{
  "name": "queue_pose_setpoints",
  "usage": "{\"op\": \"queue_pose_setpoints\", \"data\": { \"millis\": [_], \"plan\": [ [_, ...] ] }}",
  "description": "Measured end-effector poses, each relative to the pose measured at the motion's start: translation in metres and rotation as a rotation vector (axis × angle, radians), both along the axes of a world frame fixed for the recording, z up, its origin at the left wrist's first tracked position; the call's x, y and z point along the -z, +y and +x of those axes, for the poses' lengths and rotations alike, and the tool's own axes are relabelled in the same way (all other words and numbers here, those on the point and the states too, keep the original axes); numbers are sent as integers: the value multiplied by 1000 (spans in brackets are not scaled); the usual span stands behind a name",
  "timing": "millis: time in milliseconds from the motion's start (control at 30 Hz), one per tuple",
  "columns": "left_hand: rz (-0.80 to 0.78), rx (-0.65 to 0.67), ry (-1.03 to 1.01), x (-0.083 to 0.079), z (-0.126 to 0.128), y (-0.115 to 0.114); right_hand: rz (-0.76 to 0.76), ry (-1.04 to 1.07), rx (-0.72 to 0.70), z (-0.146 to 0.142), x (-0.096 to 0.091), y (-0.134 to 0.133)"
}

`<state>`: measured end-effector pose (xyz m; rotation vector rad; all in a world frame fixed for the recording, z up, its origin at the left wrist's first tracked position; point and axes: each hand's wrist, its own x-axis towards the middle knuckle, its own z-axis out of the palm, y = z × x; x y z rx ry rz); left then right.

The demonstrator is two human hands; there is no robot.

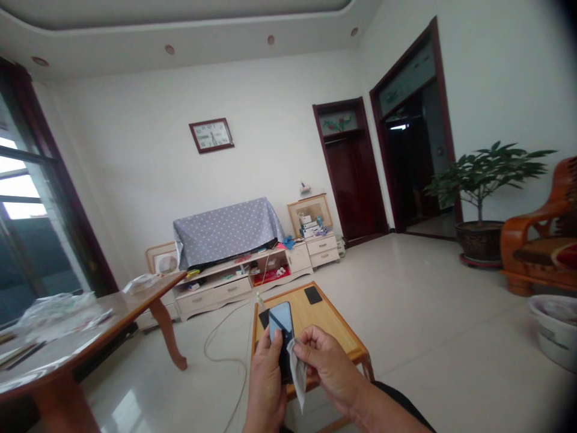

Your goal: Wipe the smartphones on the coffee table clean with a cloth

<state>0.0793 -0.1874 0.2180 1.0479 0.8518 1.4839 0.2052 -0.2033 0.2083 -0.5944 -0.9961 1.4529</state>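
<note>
Black phone [282,331] sits tilted in the left hand [265,379], its glass face turned up toward the camera. The left fingers [274,343] are closed around its lower part, with the thumb lying across the screen. The right hand [327,367] is just beside it, its fingers [313,343] pinched shut on a white cloth [298,376]. The cloth hangs down and touches the phone's right edge. Both hands are above a small wooden table [311,313], which has a black pad [313,294] on its far side. A pale cable [216,349] curves across the tiled floor [428,313] near the table. To the left stands a larger wooden table [103,319] with plastic bags [54,316] on it. Ahead, a cream cabinet [211,297] sits under a wall clock [211,135], and a dotted cloth [225,231] covers something on top. To the right are a potted plant [480,180], a wooden armchair [536,234] and a white basin [554,331].
</note>
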Motion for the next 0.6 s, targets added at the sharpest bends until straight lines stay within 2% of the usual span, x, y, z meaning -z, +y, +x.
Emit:
{"op": "queue_pose_setpoints", "data": {
  "millis": [100, 200, 267, 400, 467, 600],
  "plan": [
    [-17, 76, 10, 4, 2, -3, -20, 72, 54, 8, -15, 16],
    [-37, 98, 28, 7, 5, -5, -39, 125, 75, 17, -27, 27],
    [-46, 101, 7, 8, 6, -5, -39, 139, 49, 18, -26, 25],
    [-72, 64, -69, 11, 4, -1, -73, 115, -82, 10, -7, 6],
    [-78, 65, -71, 11, 3, 0, -91, 118, -114, 8, -3, 1],
    [-67, 133, -28, 9, 4, -4, -90, 181, -49, 16, -19, 12]
  ]
}}
